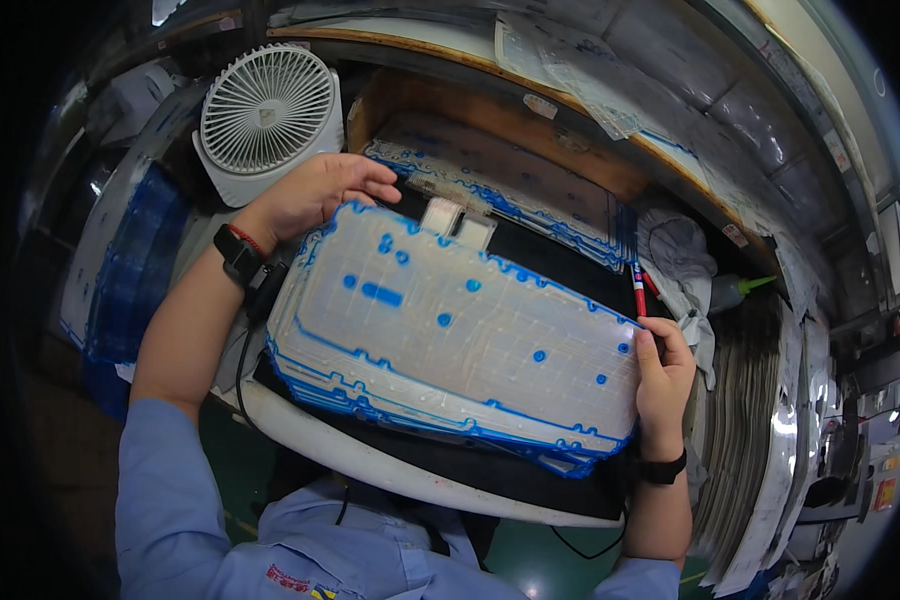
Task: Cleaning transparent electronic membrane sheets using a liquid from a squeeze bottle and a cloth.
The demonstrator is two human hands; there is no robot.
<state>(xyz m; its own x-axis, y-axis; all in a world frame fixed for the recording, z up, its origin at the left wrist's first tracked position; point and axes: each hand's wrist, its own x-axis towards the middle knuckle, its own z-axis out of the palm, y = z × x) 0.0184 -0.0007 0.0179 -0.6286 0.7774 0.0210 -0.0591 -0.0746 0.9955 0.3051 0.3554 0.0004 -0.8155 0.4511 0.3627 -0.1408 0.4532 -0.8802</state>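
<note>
Both hands closed on a stack of thin translucent sheets with blue edges and blue dots, kept flat and slightly tilted over the black mat at the front edge of the table. Left hand gripping the far left corner of the stack, fingers curled over its top edge, a dark watch with a red band on the wrist. Right hand gripping the right end of the stack, thumb on the upper face, a black band on the wrist. Just beyond the right hand, a red pen lying near a crumpled white cloth. Further back on the table, another pile of similar blue-edged sheets inside a wooden tray. At the far left corner, a small white fan standing upright. Near the right edge, a bottle with a green nozzle and a tall stack of grey sheets.
</note>
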